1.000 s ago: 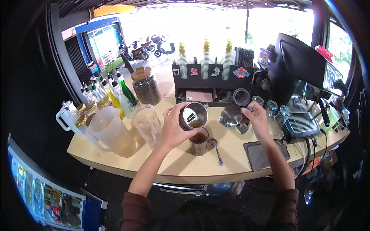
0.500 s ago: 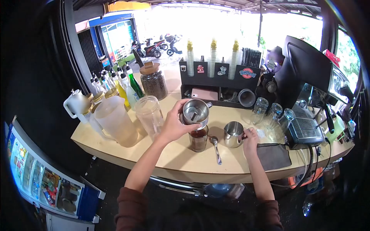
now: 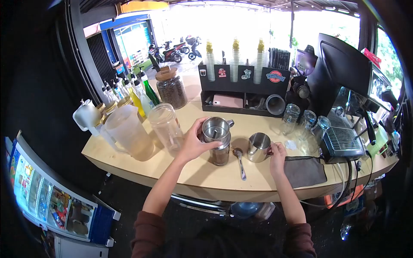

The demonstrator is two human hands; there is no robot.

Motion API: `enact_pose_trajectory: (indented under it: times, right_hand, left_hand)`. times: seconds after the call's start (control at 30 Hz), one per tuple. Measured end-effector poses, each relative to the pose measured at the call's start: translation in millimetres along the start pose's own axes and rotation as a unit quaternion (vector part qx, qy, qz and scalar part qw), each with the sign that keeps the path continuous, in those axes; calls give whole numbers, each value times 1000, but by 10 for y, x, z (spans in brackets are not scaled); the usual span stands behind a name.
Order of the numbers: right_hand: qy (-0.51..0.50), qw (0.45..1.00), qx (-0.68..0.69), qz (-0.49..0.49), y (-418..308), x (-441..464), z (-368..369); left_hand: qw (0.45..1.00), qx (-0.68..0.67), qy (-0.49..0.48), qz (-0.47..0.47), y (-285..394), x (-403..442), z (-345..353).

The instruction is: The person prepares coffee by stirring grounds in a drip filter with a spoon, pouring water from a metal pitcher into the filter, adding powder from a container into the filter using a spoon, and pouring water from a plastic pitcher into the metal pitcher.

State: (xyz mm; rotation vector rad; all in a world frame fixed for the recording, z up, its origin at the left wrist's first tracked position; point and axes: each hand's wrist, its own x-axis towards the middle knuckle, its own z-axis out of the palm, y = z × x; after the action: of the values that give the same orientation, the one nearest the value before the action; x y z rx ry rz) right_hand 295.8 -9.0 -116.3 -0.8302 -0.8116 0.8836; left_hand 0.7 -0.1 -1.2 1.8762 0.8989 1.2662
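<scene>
My left hand [image 3: 194, 144] is closed around a metal drip coffee filter [image 3: 216, 128], its open top facing up and a small post showing inside. The filter is at the mouth of a glass [image 3: 220, 158] holding dark brown liquid; whether its full weight rests there I cannot tell. My right hand [image 3: 278, 154] grips the handle of a stainless steel pitcher [image 3: 258, 148] on the counter. Between the glass and the pitcher lies a metal spoon [image 3: 241, 163], touched by neither hand.
Left of the glass stand a clear plastic jar [image 3: 165, 129] and a cloudy jug [image 3: 131, 133]. A coffee bean jar [image 3: 171, 90] and a cup organizer [image 3: 245, 101] are behind. Upturned glasses [image 3: 307, 122], a dark cloth [image 3: 304, 172] and an espresso machine [image 3: 344, 142] occupy the right.
My left hand has lowered the drip coffee filter to the top of the glass. My right hand still holds the pitcher's handle. The camera view has shifted slightly.
</scene>
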Motion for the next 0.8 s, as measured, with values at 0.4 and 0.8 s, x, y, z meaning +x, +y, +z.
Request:
enact_pose_trajectory:
  times: [0.4,0.8]
  right_hand:
    - [2,999,-42,-11,50,41,-53]
    - [79,918,-280,-269,-387,113,-22]
  left_hand:
    - [992,84,79,59,93,-220,-74]
    - [949,157,272,15,-924,-656,-860]
